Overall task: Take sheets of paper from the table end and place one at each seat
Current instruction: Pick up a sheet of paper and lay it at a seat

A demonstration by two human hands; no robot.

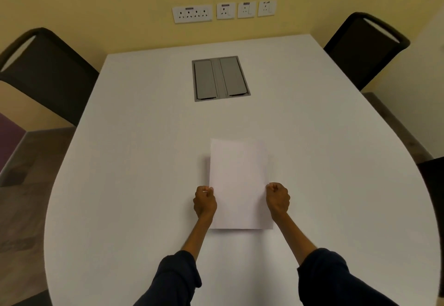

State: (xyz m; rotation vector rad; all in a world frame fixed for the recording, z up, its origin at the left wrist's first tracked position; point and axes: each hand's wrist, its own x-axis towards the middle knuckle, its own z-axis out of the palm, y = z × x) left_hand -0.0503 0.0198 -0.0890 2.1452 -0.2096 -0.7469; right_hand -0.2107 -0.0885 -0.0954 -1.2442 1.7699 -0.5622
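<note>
A white stack of paper sheets (240, 183) lies lengthwise near the rounded near end of the white table (134, 161). My left hand (204, 202) pinches its left edge with curled fingers. My right hand (278, 198) pinches the right edge the same way. The far end of the paper looks slightly raised, with a shadow along its left side. How many sheets are held cannot be made out.
A grey cable hatch (219, 78) is set into the table's middle. A dark chair (45, 72) stands at the far left side and another chair (362, 48) at the far right. A third dark chair edge (433, 197) shows at the right. Wall sockets (223, 11) sit beyond.
</note>
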